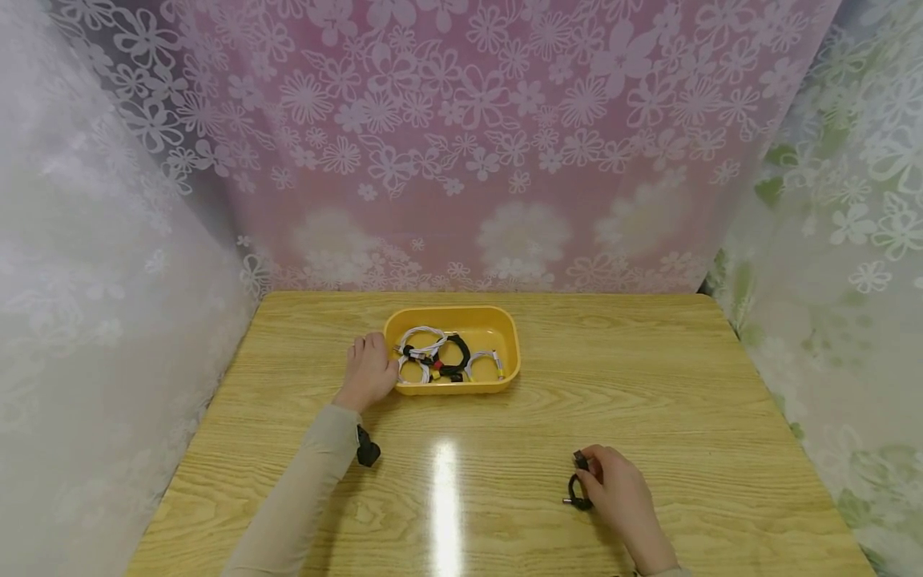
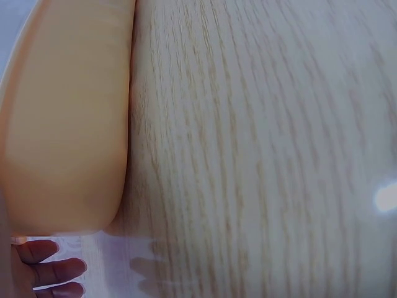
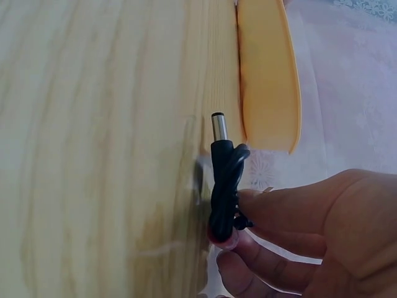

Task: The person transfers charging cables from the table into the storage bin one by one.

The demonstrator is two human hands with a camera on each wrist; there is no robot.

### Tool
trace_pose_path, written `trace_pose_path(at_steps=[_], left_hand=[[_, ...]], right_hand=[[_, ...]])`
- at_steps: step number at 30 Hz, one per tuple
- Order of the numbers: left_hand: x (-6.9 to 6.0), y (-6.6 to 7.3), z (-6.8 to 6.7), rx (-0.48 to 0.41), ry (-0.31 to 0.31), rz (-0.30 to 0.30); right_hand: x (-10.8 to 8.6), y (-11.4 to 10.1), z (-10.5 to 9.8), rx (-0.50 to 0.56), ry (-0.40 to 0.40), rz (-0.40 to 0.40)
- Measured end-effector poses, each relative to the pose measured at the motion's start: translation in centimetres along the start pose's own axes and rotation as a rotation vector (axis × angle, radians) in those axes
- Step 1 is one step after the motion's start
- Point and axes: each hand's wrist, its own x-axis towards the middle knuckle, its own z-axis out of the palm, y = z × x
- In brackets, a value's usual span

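Note:
A yellow plastic bin (image 1: 508, 377) stands on the table, holding several coiled cables. My left hand (image 1: 369, 373) grips its left end; in the left wrist view the fingers (image 2: 59, 270) point down outside the wall, while the thumb is hard to make out. My right hand (image 1: 616, 489) pinches a short black cable (image 1: 574, 490) between thumb and fingers, above the table to the right of the bin. In the right wrist view this cable (image 3: 224, 186) is coiled on itself, with a silver barrel plug sticking out. A black USB-type connector shows at its other end in the head view.
White cables (image 1: 424, 330), a black coil (image 1: 461, 353) and a short white cable with yellow ends (image 1: 499, 365) lie inside the bin. The wooden table (image 1: 613, 361) has flower-patterned curtains (image 1: 505, 160) behind it and at both sides.

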Motion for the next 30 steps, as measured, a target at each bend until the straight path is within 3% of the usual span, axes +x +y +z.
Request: trace_pose_path(at_steps=[11,30], left_hand=[[0.0,0.2,-0.1,0.003,-0.005,-0.001],[0.0,0.2,-0.2,0.006,-0.003,-0.004]], right_hand=[[0.7,-0.8,0.1,0.01,0.001,-0.035],[4.1,-3.8,-0.2,0.031,0.034,-0.122]])
